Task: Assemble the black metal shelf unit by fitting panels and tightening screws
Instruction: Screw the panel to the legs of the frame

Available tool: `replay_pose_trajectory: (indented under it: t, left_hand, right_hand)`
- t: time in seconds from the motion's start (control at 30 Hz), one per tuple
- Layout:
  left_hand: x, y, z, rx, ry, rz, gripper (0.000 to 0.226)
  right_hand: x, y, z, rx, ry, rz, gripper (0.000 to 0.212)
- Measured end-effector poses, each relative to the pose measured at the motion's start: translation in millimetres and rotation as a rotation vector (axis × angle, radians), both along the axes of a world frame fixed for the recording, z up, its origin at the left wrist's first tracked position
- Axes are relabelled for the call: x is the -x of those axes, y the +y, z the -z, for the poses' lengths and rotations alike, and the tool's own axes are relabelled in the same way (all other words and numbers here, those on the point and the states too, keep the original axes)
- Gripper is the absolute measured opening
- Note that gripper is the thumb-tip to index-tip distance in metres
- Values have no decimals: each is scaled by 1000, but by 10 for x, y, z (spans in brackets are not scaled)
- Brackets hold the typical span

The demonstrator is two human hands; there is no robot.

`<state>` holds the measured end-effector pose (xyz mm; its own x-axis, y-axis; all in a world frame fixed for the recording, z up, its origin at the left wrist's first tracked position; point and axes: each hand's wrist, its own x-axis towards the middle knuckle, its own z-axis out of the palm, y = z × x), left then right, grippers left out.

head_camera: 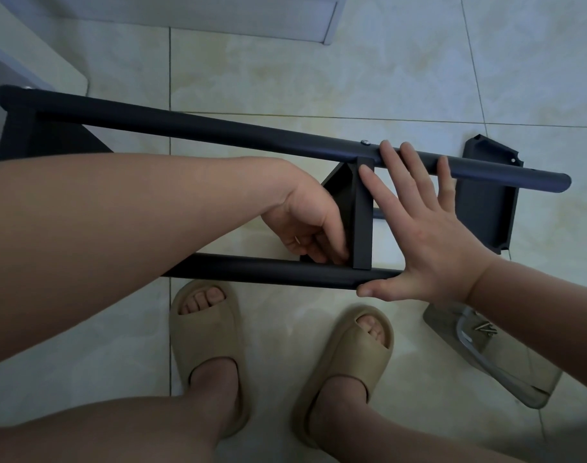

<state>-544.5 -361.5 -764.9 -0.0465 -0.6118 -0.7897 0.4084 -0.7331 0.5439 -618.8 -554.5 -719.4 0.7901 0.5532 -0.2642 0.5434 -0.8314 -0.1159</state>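
The black metal shelf unit lies on its side in front of me. Its upper tube (218, 130) and lower tube (252, 270) run left to right, joined by a black panel (363, 222) seen edge-on. A screw head (364, 142) shows on the upper tube above that panel. My left hand (305, 225) reaches between the tubes, its fingers curled against the panel near the lower tube; what they hold is hidden. My right hand (422, 235) is spread flat, fingertips on the upper tube and thumb on the end of the lower tube. A loose black panel (486, 202) lies on the floor behind the upper tube.
A clear plastic bag (492, 359) with a few screws (484, 328) lies on the tiled floor at the right. My feet in beige slides (212, 345) stand just below the frame. White furniture (35, 55) stands at the upper left.
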Motion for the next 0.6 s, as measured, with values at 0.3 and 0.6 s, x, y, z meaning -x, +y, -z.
replay_pose_trajectory:
  t: [0.3,0.6]
  left_hand:
    - [19,-39,-2,-5,-24,-6,10]
    - [-12,13,-18,-11,-18,2,12]
  right_hand:
    - [-6,-7,6,-10,-6,-4,129]
    - [-8,-7,8,-9,-6,-2,129]
